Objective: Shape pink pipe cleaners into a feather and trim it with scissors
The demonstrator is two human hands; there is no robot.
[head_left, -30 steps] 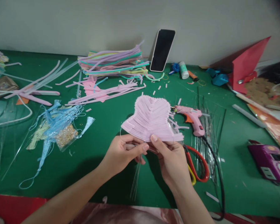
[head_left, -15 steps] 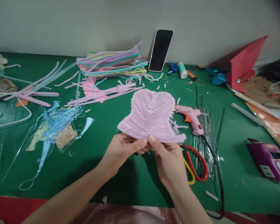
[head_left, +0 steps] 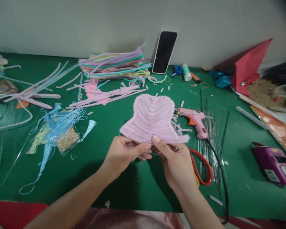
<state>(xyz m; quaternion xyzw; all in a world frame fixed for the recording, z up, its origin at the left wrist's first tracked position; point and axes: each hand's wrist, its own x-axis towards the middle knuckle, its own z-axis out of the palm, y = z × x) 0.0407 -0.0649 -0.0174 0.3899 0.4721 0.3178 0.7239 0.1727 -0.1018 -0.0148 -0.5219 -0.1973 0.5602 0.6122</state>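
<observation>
A pale pink bodice-shaped piece (head_left: 153, 119), built from rows of pipe cleaners, is held up above the table with its flared edge toward me. My left hand (head_left: 124, 156) pinches that lower edge, left of its middle, thumb in front and fingers partly hidden underneath. Close beside it, my right hand (head_left: 173, 159) grips the same edge, its thumb lying on the pink rows. Thin clear strands (head_left: 138, 175) hang below from between the hands. Red-handled scissors (head_left: 205, 170) lie next to my right hand, partly covered by it.
A pink glue gun (head_left: 195, 119) with a black cord rests on clear sticks at right. Blue tassels (head_left: 59, 124) and a bag of gold beads (head_left: 68, 140) lie left. Pipe cleaner bundles (head_left: 114, 63) and a phone (head_left: 165, 52) stand at the back. A purple box (head_left: 274, 163) is far right.
The pink piece first tilted up to face me more, then dipped back a little. Both hands kept hold of its lower edge and shifted only slightly.
</observation>
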